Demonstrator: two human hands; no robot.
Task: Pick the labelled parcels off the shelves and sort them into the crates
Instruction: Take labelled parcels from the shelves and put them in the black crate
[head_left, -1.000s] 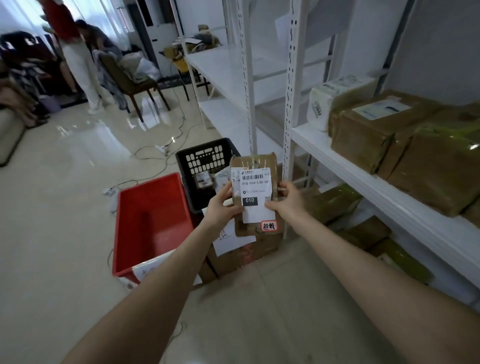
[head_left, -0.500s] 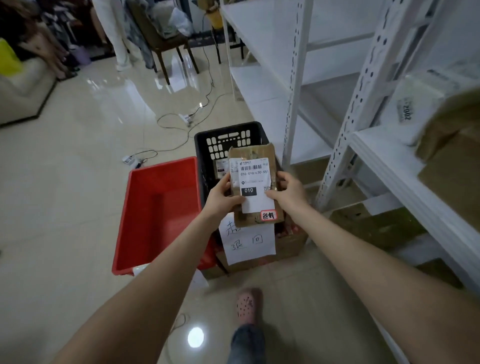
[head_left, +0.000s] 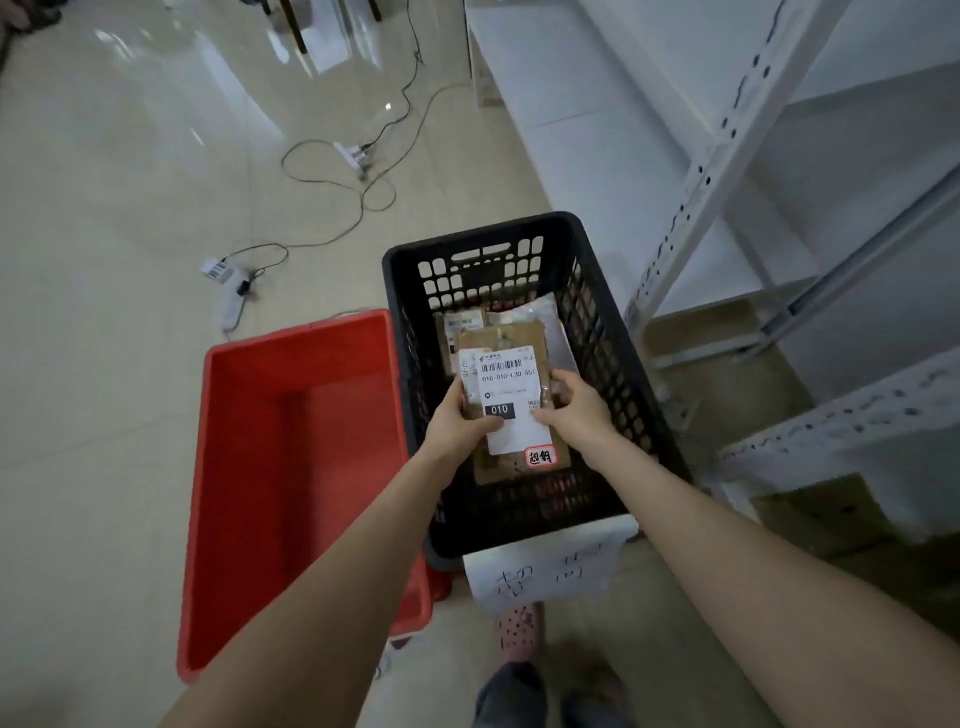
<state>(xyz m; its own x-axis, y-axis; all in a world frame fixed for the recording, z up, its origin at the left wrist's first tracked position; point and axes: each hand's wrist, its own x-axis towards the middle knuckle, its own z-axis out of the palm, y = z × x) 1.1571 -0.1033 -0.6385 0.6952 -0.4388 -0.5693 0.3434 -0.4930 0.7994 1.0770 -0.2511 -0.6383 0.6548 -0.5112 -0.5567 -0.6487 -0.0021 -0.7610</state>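
A flat brown parcel (head_left: 511, 395) with a white label reading 010 and a small red-edged sticker is held over the open black crate (head_left: 498, 234). My left hand (head_left: 460, 423) grips its left edge, thumb on the label. My right hand (head_left: 571, 408) grips its right edge. Inside the black crate lie other parcels (head_left: 467, 327), one in clear plastic (head_left: 545, 317). The red crate (head_left: 291, 467) stands just left of the black one and looks empty.
White metal shelving (head_left: 727, 130) runs along the right, with brown parcels (head_left: 810, 509) on a low shelf. A paper sign (head_left: 545, 571) hangs on the black crate's near side. Cables and a power strip (head_left: 231, 306) lie on the tiled floor beyond the crates. My foot (head_left: 519, 629) stands below.
I have stepped up to the crates and the view has tilted down. Both hands have carried the parcel forward and down, so it now hangs over the black crate's inside.
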